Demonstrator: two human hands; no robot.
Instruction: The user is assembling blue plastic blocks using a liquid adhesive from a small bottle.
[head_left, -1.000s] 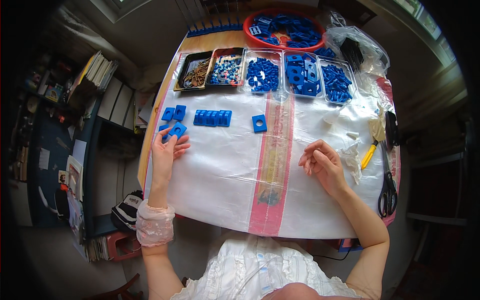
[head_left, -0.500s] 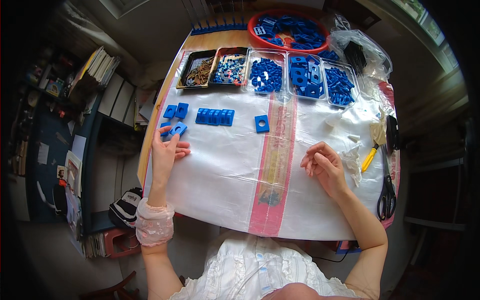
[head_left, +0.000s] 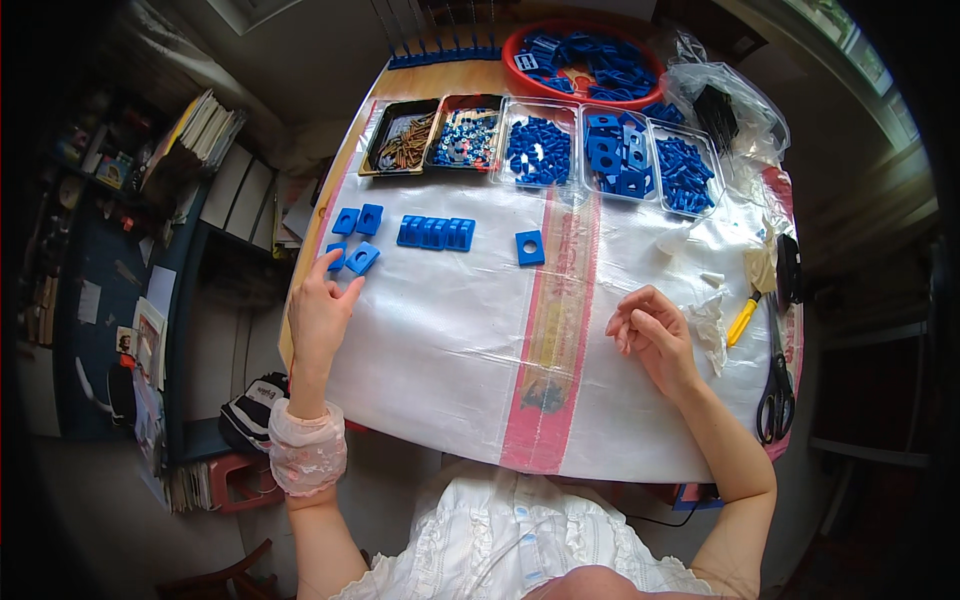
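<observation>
My left hand (head_left: 320, 310) is open at the left of the table, thumb and index finger apart. Its index fingertip reaches the edge of a blue square piece (head_left: 337, 253), partly hidden by the finger. Beside it lies a tilted blue piece with a round hole (head_left: 362, 257); two more blue pieces (head_left: 346, 221) lie just beyond. To their right is a tight row of several blue pieces (head_left: 436, 233). A single holed blue piece (head_left: 529, 248) lies flat near the middle. My right hand (head_left: 655, 337) rests palm inward on the sheet, fingers loosely bent, nothing seen in it.
Along the back stand a black tray (head_left: 364, 160) of brass-coloured screws, a tray of small metal and blue parts, and clear trays (head_left: 580, 185) of blue parts. Behind is a red basin (head_left: 510, 62). At right lie a yellow-handled knife (head_left: 742, 322), black scissors (head_left: 777, 400) and crumpled paper (head_left: 712, 335).
My left hand has drawn back slightly from the tilted blue piece, its thumb now off it, with the index finger at the neighbouring piece. My right hand keeps its pose.
</observation>
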